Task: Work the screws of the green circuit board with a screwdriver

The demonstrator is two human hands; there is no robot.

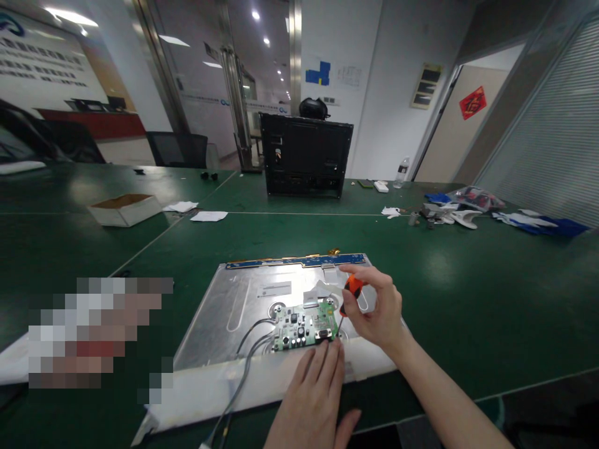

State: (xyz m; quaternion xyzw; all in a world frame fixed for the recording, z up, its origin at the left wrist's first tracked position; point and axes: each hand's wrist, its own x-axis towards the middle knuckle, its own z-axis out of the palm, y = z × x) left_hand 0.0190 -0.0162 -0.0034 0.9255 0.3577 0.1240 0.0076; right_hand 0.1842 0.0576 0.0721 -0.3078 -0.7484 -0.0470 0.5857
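Observation:
A silvery metal panel (219, 312) lies on the green table, with a blue strip board (290, 262) along its far edge. On the panel sits a green circuit board (304, 324) with dark cables at its left side. My right hand (377, 305) is closed round the orange and black handle of a screwdriver (353, 287), whose shaft points down to the board's lower right corner. My left hand (316, 386) lies flat on the panel's white near border, fingers stretched, fingertips at the board's near edge.
Beyond the panel stands a black monitor-like frame (306, 156). An open box (125, 210) and papers (209, 216) are at the left back. Plastic bags and scraps (472, 199) and a bottle (401, 173) are at the right back. A pixelated area covers the left front.

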